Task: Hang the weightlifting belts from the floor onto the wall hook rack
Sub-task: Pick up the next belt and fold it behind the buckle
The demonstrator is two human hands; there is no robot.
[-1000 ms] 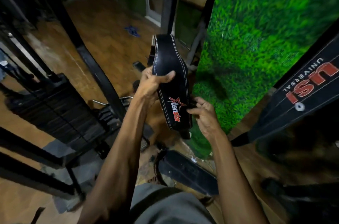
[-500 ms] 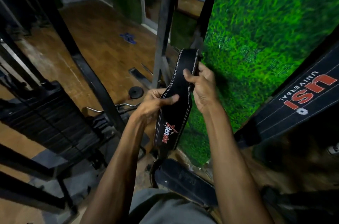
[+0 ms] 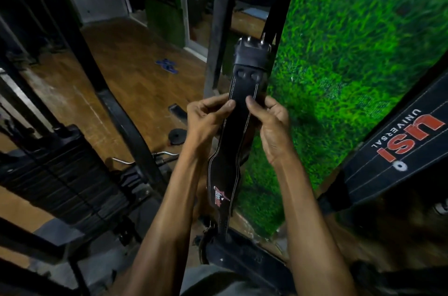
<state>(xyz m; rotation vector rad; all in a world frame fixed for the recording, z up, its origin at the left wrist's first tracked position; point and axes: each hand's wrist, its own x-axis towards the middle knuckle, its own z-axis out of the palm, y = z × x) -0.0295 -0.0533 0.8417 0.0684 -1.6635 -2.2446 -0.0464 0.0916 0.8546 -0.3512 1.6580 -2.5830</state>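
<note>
**Leather lifting belt is raised upright beside turf-covered wall**

A black weightlifting belt [image 3: 238, 126] is held vertically in front of the green turf wall [image 3: 351, 65], buckle [image 3: 253, 44] uppermost, its tail reaching down toward another belt on the floor [image 3: 242, 253]. The narrow strap section is pinched by the fingers of the left hand [image 3: 206, 117] and right hand [image 3: 271, 123], one at each stitched edge. The leather is judged thick, stiff and fairly heavy; the buckle end seems best presented to a hook.
</note>
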